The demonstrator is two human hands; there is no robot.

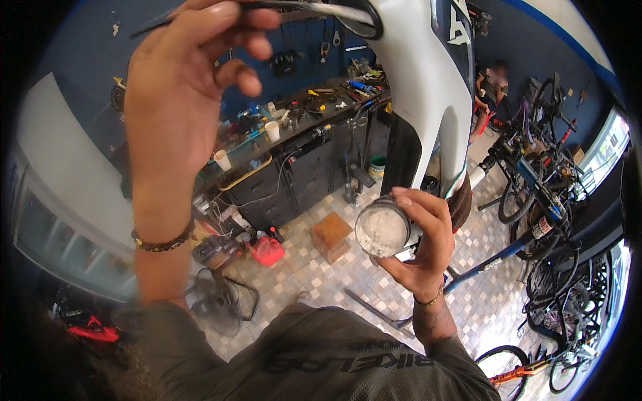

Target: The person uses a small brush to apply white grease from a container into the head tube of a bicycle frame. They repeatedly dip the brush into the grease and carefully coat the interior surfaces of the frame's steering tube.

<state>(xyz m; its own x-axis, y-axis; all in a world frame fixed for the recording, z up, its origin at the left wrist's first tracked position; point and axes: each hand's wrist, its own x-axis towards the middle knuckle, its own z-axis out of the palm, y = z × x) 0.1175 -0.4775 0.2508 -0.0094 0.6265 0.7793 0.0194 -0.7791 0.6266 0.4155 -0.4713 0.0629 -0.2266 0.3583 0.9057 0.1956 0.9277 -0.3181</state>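
My left hand (194,73) is raised at the upper left, its thumb and fingers closed on a thin, dark, stick-like tool (274,5). The tool's whitish end reaches the dark-rimmed round opening (368,23) of a white bicycle frame (421,73) with black panels. Whether that end touches the rim cannot be made out. Lower down, my right hand (428,240) grips a small round open jar (382,229) by its sides, in front of the frame's lower part. Pale, whitish paste or powder fills the jar, its surface uneven.
A dark workbench (281,147) along the wall carries tools and paper cups (271,131). On the tiled floor stand a brown box (331,234), a red container (267,250) and a fan (217,301). Several bicycles (535,200) crowd the right; a person (493,87) sits behind them.
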